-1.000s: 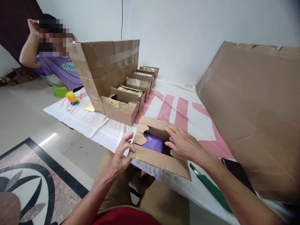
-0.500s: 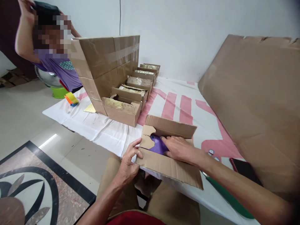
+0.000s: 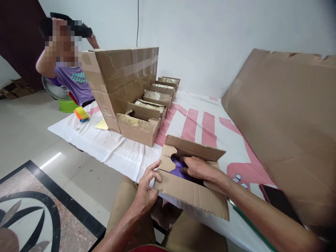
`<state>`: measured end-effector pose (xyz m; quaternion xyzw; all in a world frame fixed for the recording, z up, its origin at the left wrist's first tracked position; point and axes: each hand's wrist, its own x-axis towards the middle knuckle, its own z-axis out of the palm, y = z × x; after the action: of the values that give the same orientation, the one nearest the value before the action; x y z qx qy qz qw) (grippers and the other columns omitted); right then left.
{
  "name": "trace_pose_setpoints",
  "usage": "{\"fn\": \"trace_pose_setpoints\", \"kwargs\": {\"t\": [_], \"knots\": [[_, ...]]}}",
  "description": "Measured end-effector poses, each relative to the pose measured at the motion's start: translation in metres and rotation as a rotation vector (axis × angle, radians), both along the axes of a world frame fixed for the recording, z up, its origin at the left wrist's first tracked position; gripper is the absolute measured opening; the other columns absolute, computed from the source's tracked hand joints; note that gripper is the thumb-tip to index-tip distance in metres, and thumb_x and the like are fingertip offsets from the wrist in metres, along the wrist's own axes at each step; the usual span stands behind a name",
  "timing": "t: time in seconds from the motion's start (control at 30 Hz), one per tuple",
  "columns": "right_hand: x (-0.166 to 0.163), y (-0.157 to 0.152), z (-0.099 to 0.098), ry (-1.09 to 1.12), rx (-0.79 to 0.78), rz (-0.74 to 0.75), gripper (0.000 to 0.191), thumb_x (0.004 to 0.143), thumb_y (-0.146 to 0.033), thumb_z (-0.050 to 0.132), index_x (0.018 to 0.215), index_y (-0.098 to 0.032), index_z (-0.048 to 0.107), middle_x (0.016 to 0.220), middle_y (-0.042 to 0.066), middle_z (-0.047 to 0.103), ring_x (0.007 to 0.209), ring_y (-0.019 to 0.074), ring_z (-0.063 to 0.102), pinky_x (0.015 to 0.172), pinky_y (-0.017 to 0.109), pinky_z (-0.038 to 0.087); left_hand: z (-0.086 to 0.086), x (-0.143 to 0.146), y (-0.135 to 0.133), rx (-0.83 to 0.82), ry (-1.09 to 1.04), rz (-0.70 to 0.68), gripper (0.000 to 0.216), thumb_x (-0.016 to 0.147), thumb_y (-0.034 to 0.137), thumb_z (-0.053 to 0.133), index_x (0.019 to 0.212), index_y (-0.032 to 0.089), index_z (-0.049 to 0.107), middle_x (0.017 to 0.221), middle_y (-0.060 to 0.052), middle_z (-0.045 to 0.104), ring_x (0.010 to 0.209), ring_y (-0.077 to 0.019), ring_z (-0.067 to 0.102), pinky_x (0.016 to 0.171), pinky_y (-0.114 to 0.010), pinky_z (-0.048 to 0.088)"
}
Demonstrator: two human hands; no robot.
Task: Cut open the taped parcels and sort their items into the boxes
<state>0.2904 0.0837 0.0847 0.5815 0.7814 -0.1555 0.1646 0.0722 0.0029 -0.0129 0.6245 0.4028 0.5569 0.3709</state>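
At the near edge of the table (image 3: 123, 154), which is covered with a white and pink cloth, stands the small box (image 3: 191, 192), its flaps up and partly overhanging the person's lap. The left hand (image 3: 146, 190) pinches the box's left side flap between thumb and fingers and steadies it. The right hand (image 3: 200, 168) reaches inside and lies on the purple packet (image 3: 177, 169); I cannot tell whether its fingers grip the packet or only press on it. The packet looks to be well down in the box, so the filling seems nearly done, while the flaps are not yet folded shut. Toward the far edge a row of open boxes (image 3: 139, 127) with gold contents stands beside a large carton (image 3: 123, 78). A cardboard sheet (image 3: 288, 133) leans at the right edge.
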Motion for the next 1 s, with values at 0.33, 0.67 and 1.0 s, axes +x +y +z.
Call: {"fn": "trace_pose_setpoints", "kwargs": {"t": [0.33, 0.67, 1.0], "knots": [[-0.025, -0.034, 0.015, -0.008, 0.314, 0.080, 0.033, 0.091, -0.003, 0.048, 0.109, -0.015, 0.073, 0.102, 0.016, 0.079, 0.100, 0.0284, 0.073, 0.081, 0.034, 0.042, 0.005, 0.002, -0.002, 0.313, 0.287, 0.231, 0.048, 0.055, -0.008, 0.039, 0.085, 0.024, 0.058, 0.131, -0.007, 0.075, 0.132, -0.0238, 0.064, 0.105, -0.045, 0.054], [0.048, -0.095, 0.084, 0.433, 1.215, -0.001, 0.012, 0.097, -0.022, 0.059, 0.087, -0.021, 0.065, 0.073, 0.000, 0.071, 0.063, 0.0177, 0.065, 0.063, 0.029, 0.043, 0.031, 0.002, 0.015, 0.206, 0.353, 0.217, 0.046, 0.058, -0.007, 0.039, 0.086, 0.023, 0.060, 0.117, -0.007, 0.076, 0.125, -0.0259, 0.066, 0.106, -0.049, 0.053], [0.043, -0.137, 0.097, 0.386, 1.326, 0.158, 0.014, 0.100, -0.020, 0.056, 0.088, -0.024, 0.063, 0.076, 0.002, 0.072, 0.071, 0.0204, 0.067, 0.071, 0.034, 0.048, 0.124, 0.008, -0.025, -0.014, -0.058, -0.179, 0.072, 0.083, 0.034, 0.077, 0.149, 0.027, 0.047, 0.153, -0.013, 0.056, 0.138, -0.0338, 0.056, 0.108, -0.046, 0.052]]}}
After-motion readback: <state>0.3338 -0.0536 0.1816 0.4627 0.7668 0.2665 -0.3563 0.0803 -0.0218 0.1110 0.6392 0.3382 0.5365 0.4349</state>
